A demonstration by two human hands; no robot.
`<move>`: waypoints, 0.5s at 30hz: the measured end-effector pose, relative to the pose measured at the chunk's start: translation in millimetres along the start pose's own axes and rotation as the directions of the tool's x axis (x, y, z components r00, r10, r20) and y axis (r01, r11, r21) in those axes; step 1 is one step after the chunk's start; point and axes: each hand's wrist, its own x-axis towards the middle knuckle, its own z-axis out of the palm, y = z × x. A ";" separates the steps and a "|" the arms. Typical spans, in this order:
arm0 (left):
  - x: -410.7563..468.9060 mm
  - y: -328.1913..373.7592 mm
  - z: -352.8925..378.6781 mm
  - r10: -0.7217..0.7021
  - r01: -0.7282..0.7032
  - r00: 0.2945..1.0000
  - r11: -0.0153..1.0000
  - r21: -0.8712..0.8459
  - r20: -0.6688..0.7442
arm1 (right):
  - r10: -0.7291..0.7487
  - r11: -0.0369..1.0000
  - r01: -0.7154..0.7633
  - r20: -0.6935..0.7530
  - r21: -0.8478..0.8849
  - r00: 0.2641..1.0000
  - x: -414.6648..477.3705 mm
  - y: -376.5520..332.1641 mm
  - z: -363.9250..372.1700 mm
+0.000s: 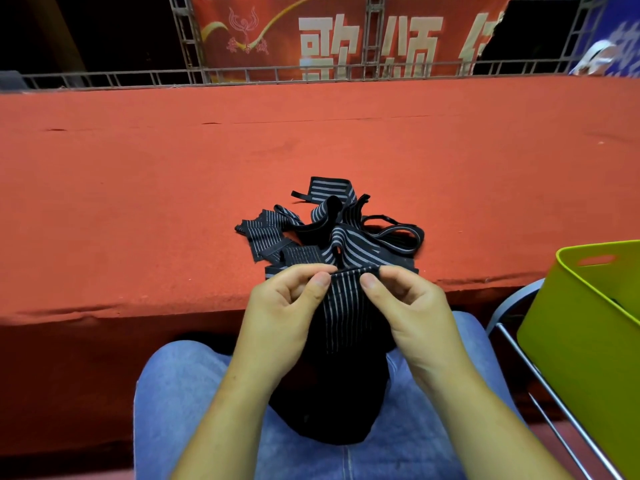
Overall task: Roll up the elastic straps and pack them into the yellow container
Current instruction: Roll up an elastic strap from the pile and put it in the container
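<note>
- Pinching is what both are doing: my left grip (287, 303) and my right grip (405, 303) each hold the top edge of one striped strap (343, 306).
- On each side a thumb (320, 281) sits on the front of the strap and the fingers curl round behind it.
- My two thumbs are near each other, with a bit of the strap between them.
- That strap is black with thin grey lines. It is flat between my grips and hangs down toward my lap.
- Its top edge looks folded over into a small roll.
- Below the strap a black cloth (332, 403) lies on my lap, on top of my blue jeans (194, 393).
- Just past my grips is a pile of straps (329, 230). They are black and grey too, all tangled, with loops and loose ends sticking out.
- The pile lies near the front edge of the desk (173, 185), which has a red cloth over it.
- The yellow container (581, 327) is off to my right, beside the desk and apart from the pile. It has a handle hole in its wall. I cannot tell what is inside.
- A chair (540, 375) with metal bars is beside and under the container.
- Behind the desk is a metal rail (138, 77), and behind that a red banner (277, 36) with big pale letters.
</note>
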 end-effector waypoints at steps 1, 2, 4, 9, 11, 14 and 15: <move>-1.5 1.2 0.1 -0.013 0.014 1.000 1.000 -0.015 0.028 | 0.004 1.000 -0.004 -0.002 0.013 1.000 -0.6 -1.2 -0.4; -2.9 2.7 0.9 -0.027 0.029 0.998 0.999 -0.035 0.056 | 0.006 0.999 -0.006 -0.005 0.032 1.000 -0.9 -1.5 -0.5; -3.4 -1.0 0.9 -0.034 0.037 0.996 0.998 -0.042 0.077 | 0.021 0.997 -0.021 -0.009 0.070 1.000 -1.8 -0.9 0.4; -1.5 -4.7 1.0 0.025 -0.025 0.999 0.999 -0.023 -0.026 | 0.119 0.988 -0.128 0.099 0.085 0.988 -6.6 2.3 1.1; -2.6 -4.5 0.9 0.023 -0.023 1.000 0.999 -0.035 0.002 | 0.140 0.986 -0.148 0.094 0.076 0.986 -8.8 4.3 0.0; -8.0 -6.2 2.1 -0.002 0.004 0.999 1.000 -0.025 0.046 | 0.171 0.977 -0.176 0.048 0.119 0.984 -9.2 9.3 1.0; -10.9 -8.5 2.3 -0.016 0.017 0.999 0.999 -0.029 0.050 | 0.186 0.972 -0.190 0.042 0.140 0.982 -9.9 11.6 1.7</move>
